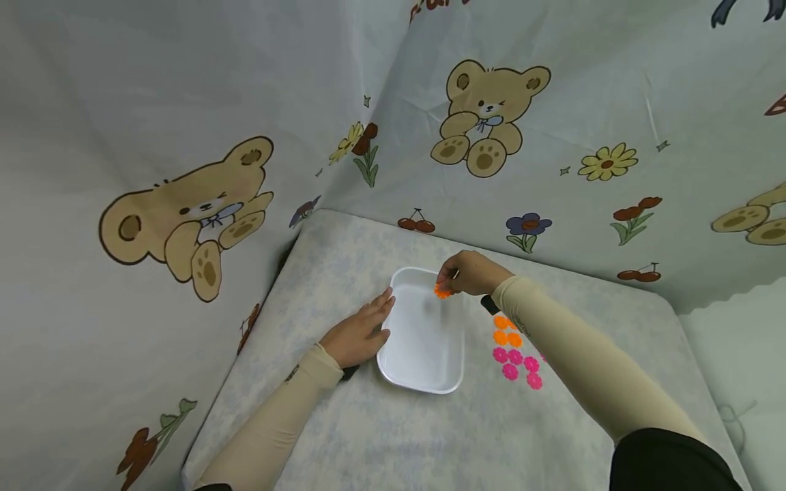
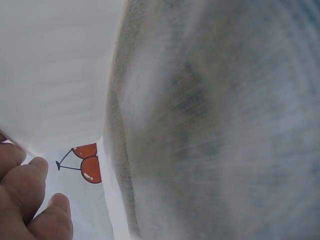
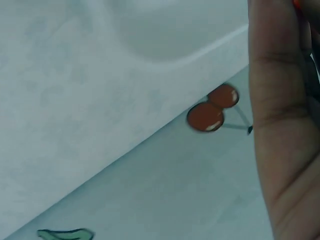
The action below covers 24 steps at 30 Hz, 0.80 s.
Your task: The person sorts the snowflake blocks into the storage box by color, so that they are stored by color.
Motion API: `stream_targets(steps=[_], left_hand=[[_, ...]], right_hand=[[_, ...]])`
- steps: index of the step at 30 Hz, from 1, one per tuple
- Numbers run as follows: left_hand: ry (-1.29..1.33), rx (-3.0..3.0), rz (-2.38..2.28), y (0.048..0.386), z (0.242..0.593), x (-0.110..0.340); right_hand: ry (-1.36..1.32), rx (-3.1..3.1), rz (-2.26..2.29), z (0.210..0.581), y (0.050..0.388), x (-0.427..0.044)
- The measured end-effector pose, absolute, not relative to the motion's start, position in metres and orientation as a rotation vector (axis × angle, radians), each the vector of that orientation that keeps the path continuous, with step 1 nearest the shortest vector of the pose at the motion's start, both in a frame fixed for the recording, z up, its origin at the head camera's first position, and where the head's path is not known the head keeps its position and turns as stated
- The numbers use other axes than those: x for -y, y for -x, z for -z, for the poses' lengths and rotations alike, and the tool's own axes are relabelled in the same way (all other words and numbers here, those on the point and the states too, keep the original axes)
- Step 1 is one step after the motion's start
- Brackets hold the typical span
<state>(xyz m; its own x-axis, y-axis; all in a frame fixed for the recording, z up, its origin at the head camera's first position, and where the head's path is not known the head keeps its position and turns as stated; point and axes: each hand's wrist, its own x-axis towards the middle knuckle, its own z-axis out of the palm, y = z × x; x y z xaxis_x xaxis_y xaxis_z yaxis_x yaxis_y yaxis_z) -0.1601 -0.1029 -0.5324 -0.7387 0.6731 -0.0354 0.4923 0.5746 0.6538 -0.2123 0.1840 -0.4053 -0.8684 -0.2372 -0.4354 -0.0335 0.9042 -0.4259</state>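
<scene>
Head view, and I see a white tray [image 1: 424,334] on the table [image 1: 344,436]. At the tray's nine o'clock, the left hand [image 1: 357,335] has its fingers out straight, touching the edge and holding nothing. At one o'clock, the right hand [image 1: 474,271] pinches a little orange piece [image 1: 441,292] over the tray. Other orange bits [image 1: 500,337] lie at three o'clock, pink bits [image 1: 510,372] at four.

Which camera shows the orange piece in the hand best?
The head view: the orange piece pokes out below the right hand. The right wrist view catches only an orange speck; the left wrist view shows none.
</scene>
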Motion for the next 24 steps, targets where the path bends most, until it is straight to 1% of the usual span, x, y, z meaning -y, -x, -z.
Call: stream_targets(steps=[6,10,17,24], left_hand=[[-0.956,-2.51,-0.959,0.161,0.534,0.104],[-0.961,-2.499,-0.965,0.161,0.535,0.104],[-0.983,-2.492,-0.954,0.162,0.532,0.103],[-0.956,-2.478,-1.006,0.162,0.536,0.102]], right_hand=[[0.313,-2.585,0.502,0.411,0.225,-0.145],[0.322,-2.571,0.496,0.418,0.232,-0.129],[0.286,-2.545,0.499,0.438,0.241,-0.115],[0.297,-2.551,0.45,0.456,0.242,-0.1]])
